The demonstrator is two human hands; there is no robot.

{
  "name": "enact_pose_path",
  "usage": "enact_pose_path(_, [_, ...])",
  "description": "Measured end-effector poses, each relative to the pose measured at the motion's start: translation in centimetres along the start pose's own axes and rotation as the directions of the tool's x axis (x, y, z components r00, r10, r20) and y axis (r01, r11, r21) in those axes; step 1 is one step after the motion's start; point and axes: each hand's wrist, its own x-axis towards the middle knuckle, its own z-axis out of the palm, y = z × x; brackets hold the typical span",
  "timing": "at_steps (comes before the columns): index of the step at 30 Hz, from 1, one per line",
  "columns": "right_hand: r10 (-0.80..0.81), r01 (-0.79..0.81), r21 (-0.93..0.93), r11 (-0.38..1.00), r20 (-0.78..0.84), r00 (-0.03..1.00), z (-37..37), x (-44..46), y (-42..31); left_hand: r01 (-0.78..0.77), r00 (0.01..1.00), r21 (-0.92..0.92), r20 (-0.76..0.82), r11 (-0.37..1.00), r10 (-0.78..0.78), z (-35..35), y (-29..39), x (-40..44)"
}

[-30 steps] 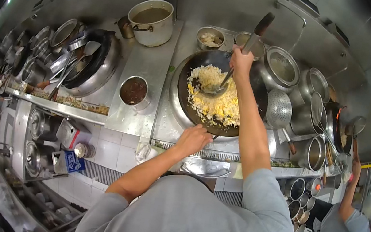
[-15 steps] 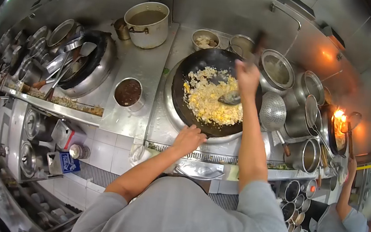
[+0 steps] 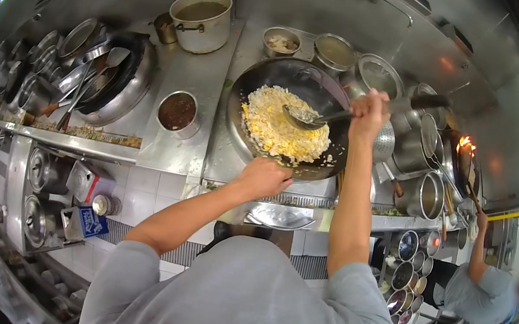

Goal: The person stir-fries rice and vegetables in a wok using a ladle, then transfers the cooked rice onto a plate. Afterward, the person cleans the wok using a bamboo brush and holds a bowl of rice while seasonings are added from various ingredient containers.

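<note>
A black wok [image 3: 293, 72] tilts on the stove before me, with rice and yellow egg bits [image 3: 276, 134] gathered at its left side. My left hand [image 3: 263, 179] is closed on the wok's near rim; its fingertips are partly hidden. In my right hand [image 3: 369, 114] is the handle of a ladle [image 3: 337, 116], whose dark grip end points to the upper right. The ladle's bowl lies in the rice with some grains on it. Just right of the wok, a perforated skimmer [image 3: 384, 143] is partly behind my right forearm.
A large pot [image 3: 204, 29] and a container of dark red sauce [image 3: 177, 113] stand left of the wok. Bowls [image 3: 281, 42] line the back. Strainers and pots [image 3: 424, 195] crowd the right. Farther right, a co-worker [image 3: 480, 292] works at a flaming wok [image 3: 467, 148].
The wok has shifted left and tipped, and the rice has slid into a mound. My right hand has lowered the ladle from steep to nearly flat. The co-worker's flame is smaller.
</note>
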Motion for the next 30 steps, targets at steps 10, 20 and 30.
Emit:
enact_pose_path(10, [-0.089, 0.086, 0.035, 0.996, 0.094, 0.992, 1.5, -1.1, -4.3, -0.069, 0.989, 0.0, -0.133, 0.998, 0.069, 0.2, 2.8, -8.5])
enact_pose_path(20, [-0.025, 0.024, 0.02, 1.0, 0.079, 0.997, -1.4, -1.1, -3.7, -0.205, 0.947, 0.058, -0.239, 0.977, 0.213, 1.4, 1.9, -12.3])
enact_pose_path(30, [-0.025, 0.033, -0.107, 0.994, 0.075, 0.997, -3.6, 0.8, -0.8, -0.063, 0.985, -0.003, -0.162, 0.998, 0.062, 6.7, -0.2, -5.8])
